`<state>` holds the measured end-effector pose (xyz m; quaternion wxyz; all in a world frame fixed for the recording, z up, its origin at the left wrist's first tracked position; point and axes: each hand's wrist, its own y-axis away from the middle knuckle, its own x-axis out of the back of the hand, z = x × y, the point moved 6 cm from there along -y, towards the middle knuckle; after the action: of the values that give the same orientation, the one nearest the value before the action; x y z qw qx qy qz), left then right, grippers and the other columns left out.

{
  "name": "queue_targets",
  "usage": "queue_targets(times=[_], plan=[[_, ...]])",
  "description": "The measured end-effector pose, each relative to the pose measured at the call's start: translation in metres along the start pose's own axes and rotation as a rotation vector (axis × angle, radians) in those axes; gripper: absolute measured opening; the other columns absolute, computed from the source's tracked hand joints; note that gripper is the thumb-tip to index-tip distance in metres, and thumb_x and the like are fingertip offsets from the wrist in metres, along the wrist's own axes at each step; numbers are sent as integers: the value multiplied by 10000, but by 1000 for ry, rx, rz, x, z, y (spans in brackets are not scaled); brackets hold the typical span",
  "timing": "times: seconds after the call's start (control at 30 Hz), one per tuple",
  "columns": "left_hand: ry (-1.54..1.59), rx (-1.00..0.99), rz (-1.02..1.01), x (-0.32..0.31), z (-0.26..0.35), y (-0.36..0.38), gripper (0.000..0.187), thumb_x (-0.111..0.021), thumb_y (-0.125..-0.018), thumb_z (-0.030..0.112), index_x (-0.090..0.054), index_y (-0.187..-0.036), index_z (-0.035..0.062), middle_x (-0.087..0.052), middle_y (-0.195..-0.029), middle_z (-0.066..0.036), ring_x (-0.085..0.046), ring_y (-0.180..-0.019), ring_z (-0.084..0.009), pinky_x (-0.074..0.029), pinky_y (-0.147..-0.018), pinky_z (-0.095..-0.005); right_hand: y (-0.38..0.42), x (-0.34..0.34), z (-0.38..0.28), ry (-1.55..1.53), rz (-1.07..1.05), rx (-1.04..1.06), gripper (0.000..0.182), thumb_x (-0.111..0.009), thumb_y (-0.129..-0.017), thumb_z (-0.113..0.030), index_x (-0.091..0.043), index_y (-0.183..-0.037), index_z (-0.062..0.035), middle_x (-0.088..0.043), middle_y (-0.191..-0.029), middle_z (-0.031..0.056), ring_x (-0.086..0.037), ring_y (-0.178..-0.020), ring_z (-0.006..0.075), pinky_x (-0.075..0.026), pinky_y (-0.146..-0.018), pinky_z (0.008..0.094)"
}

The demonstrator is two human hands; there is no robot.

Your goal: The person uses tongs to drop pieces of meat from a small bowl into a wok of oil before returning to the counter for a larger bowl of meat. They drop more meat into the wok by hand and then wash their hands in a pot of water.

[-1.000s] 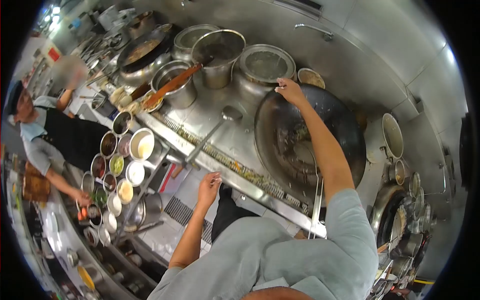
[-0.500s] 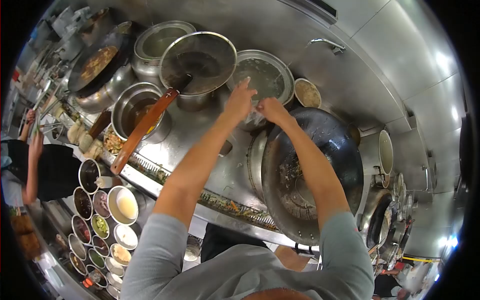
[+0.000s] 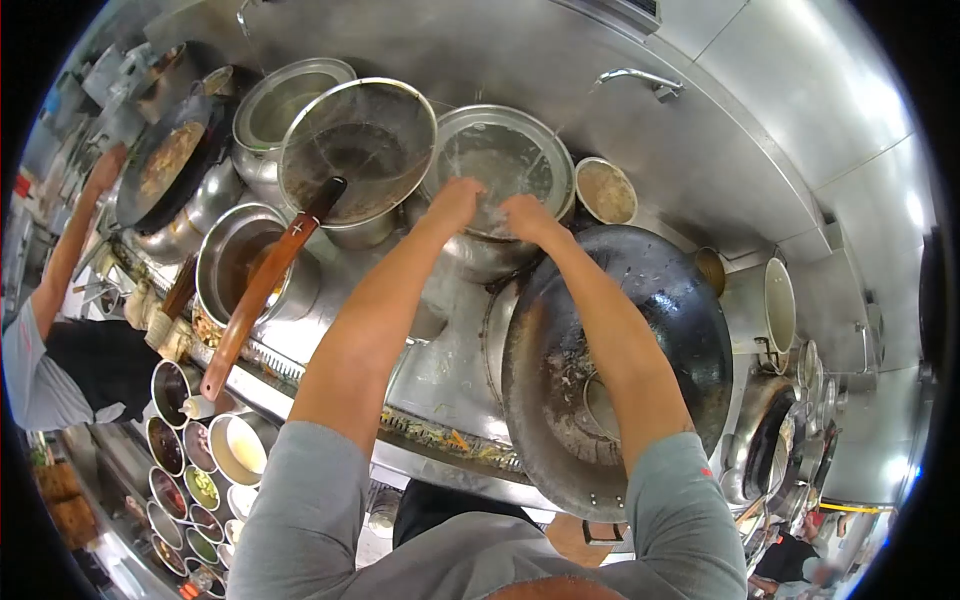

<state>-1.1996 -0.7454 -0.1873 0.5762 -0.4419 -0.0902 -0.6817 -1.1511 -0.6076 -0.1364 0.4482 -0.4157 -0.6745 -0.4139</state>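
Both my hands are over the near side of a wide metal pot [image 3: 556,150] of cloudy water. My left hand [image 3: 457,203] is closed, its fingers curled at the left part of the rim. A short gap to the right of it, my right hand [image 3: 532,218] is also closed, knuckles toward the water. What the fingers hold, if anything, is hidden or too small to name. Below my right forearm sits a large dark wok [image 3: 660,270], its inside wet with bits stuck to it.
A round strainer [image 3: 360,150] with a wooden handle [image 3: 262,300] rests over a pot on the left. A tap [image 3: 640,78] and a small bowl [image 3: 605,190] are behind the wok. Ingredient tubs [image 3: 237,450] stand lower left. Another person's arm [image 3: 75,235] reaches in at far left.
My left hand has gone from spread fingers to closed. A clear, shiny bit below my hands no longer shows. The view has shifted slightly, and the other person's arm has risen toward the pan.
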Motion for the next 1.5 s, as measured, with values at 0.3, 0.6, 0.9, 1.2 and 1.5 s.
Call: queue_targets(times=[0.3,0.6,0.9,1.2,1.5], plan=[[-46,-25,-182,36,48,13,192,-584,-855,170,-720,-829,37,-673,-860,-222,-652,-860,-399,-512,-782,-480,-19,10,56,20,366,-42,251,-553,-881,-186,-679,-1051,-50,-645,-1084,242,-620,-1034,384,-480,-930,467],[-55,67,-395,-7,25,-8,194,-549,-879,149,-707,-920,44,-677,-1004,-195,-598,-1002,-397,-466,-901,-473,-14,5,38,62,12,-200,273,-574,-886,-236,-703,-1018,-34,-662,-1069,214,-632,-998,399,-492,-903,466],[-124,-163,-199,6,31,-2,195,-559,-863,166,-700,-861,31,-682,-923,-202,-640,-916,-401,-495,-831,-489,-22,-3,51,12,0,-267,304,-536,-917,-264,-692,-1048,-39,-663,-1054,233,-621,-1036,402,-490,-890,482],[-127,80,-473,-4,31,-1,220,-550,-886,195,-685,-960,39,-624,-1131,-233,-606,-997,-406,-468,-870,-471,-12,-9,45,40,285,78,276,-476,-889,-115,-687,-1052,-45,-657,-1055,247,-632,-1023,392,-485,-891,498],[372,126,-128,25,66,-3,437,-410,-957,335,-652,-1116,8,-606,-1178,-270,-566,-1104,-417,-377,-1019,-502,-27,-18,46,-1349,114,-290,377,-486,-980,-314,-586,-1216,-38,-607,-1182,164,-574,-1103,317,-489,-889,446]])
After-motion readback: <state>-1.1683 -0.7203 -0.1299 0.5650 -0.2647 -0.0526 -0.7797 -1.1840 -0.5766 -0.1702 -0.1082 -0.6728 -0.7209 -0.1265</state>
